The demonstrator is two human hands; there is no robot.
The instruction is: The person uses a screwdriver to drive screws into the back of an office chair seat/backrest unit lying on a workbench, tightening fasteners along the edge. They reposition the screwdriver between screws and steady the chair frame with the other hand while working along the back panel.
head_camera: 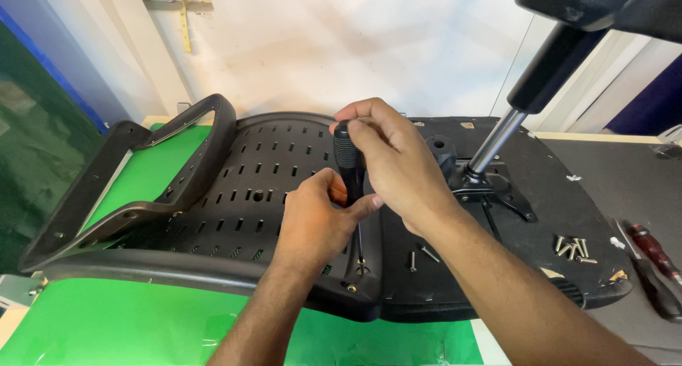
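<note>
I am closing my right hand [398, 164] over the top of a black-handled screwdriver [349, 160], holding it upright. My left hand [316, 217] is pinching the lower handle, its grip shut around it. The shaft is pointing down into a screw hole near the front edge of the black chair back [241, 188], which is lying on the green desk [128, 323]. Loose screws [574, 249] are lying on the chair seat [568, 195] toward the right edge, and another screwdriver [657, 266] is lying beside them.
</note>
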